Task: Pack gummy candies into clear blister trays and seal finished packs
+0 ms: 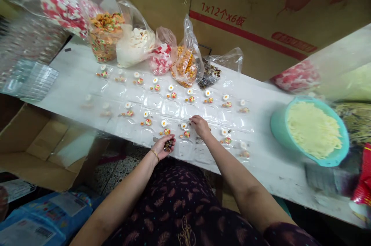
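My left hand (pixel 164 146) is cupped palm up near the table's front edge, its fingers curled around several small, shiny dark-brown pieces (pixel 168 145). To the right, my right hand (pixel 200 125) is over the front row of clear plastic trays. Its thumb and fingers are pinched together at what looks like a small dark piece (pixel 190 123). Just left of those fingertips lies a white disc with a yellow centre (pixel 184 126), like a fried egg, with a colourful round piece (pixel 187 134) below it. Similar sets sit in both rows of clear trays (pixel 171 107).
Along the back of the white table (pixel 268 122) stand clear bags, including one of red-and-white pieces (pixel 160 58), one of orange pieces (pixel 185 66) and one of dark pieces (pixel 209 75). A turquoise tub (pixel 279 126) of pale yellow strips is at right. An open cardboard box (pixel 37 141) lies at left.
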Demonstrator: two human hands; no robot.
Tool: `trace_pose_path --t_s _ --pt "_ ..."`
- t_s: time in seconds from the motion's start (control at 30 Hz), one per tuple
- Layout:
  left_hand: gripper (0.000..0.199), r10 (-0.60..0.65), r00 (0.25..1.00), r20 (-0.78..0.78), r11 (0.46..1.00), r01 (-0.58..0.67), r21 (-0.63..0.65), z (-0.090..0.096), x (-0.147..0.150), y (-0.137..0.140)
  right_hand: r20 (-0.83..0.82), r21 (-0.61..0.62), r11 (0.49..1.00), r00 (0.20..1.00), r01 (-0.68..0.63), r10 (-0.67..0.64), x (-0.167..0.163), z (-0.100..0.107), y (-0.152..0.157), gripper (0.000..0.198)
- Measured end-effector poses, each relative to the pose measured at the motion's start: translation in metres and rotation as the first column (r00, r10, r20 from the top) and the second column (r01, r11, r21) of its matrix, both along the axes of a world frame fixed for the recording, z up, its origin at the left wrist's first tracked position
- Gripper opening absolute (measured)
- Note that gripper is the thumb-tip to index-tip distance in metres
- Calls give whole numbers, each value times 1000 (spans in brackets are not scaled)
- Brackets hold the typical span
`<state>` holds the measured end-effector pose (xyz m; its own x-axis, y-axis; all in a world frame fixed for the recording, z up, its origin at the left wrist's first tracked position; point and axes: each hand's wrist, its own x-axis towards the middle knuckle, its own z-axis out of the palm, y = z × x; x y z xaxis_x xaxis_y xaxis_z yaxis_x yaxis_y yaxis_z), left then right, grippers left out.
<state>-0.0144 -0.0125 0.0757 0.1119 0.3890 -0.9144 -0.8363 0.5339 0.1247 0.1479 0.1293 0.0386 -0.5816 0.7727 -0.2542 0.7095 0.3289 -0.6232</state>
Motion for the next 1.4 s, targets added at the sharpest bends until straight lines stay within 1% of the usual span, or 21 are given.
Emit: trace_pose_path --t_s 0.07,0.13,0.2,0.3,0.43,0.5,0.6,0.67,0.7,0.73,0.8,0.83,0.9,0.97,1.03,1.07,1.13,1.2,1.27,1.33,1.4 --pt "12 6 1000 -11 1000 -6 20 0 0 0 -9 24 994 995 103 -103 6 2 -7 23" --pt "13 1 1000 -32 1000 0 28 0 1 3 15 20 993 993 115 -115 11 4 -13 23" --pt "14 -7 998 -57 1000 9 27 0 2 5 71 19 997 995 74 -75 10 4 -17 25" --pt "14 -11 997 -82 1000 13 22 0 3 6 166 50 999 986 10 -18 0 0 -16 27" --pt "14 -6 995 -95 1000 7 13 2 1 3 242 51 993 966 -107 92 -8 -3 -10 20" --pt "15 -3 995 -96 1000 5 13 3 0 1 231 59 991 968 -119 102 -5 -1 -10 20" --pt "16 4 996 -86 1000 -2 24 4 0 2 104 61 998 994 -25 18 -1 9 -15 20" --pt "17 2 997 -72 999 1 44 4 0 4 -48 -4 1000 999 10 -11 -3 20 -21 18" --pt "18 -4 998 -67 998 7 59 4 0 5 -129 -55 998 992 -18 11 -7 25 -24 16" --pt "20 -10 998 -66 997 15 74 4 1 6 -204 -108 991 977 -81 58 -11 30 -27 15" --pt "23 -16 997 -81 995 24 92 5 1 7 -302 -192 957 941 -219 155 -22 39 -32 13" --pt "25 -15 995 -95 995 24 94 5 1 7 -326 -223 938 927 -265 184 -26 41 -35 12" --pt "28 -19 992 -126 995 31 92 6 2 6 -353 -283 910 915 -304 196 -33 43 -41 12" --pt "29 -35 988 -148 995 49 89 6 1 4 -381 -345 889 910 -301 161 -36 40 -47 12" --pt "28 -41 986 -160 995 54 80 7 -1 1 -393 -406 874 915 -265 95 -37 33 -50 11" --pt "27 -34 986 -164 996 46 72 7 -3 -1 -379 -430 876 924 -218 44 -39 29 -50 9" --pt "22 -2 984 -177 999 11 51 6 -9 -6 -318 -447 891 945 -76 -78 -44 20 -46 6" --pt "18 36 982 -186 999 -30 31 4 -16 -13 -236 -402 914 959 52 -158 -55 13 -38 8" --pt "17 76 981 -177 997 -74 16 3 -25 -20 -161 -299 951 978 78 -130 -69 7 -29 12" --pt "16 116 981 -153 993 -116 9 4 -32 -27 -59 -183 983 998 8 -19 -81 2 -21 16" --pt "15 148 981 -126 989 -149 0 6 -37 -31 64 -97 991 994 -87 94 -87 -2 -19 20"
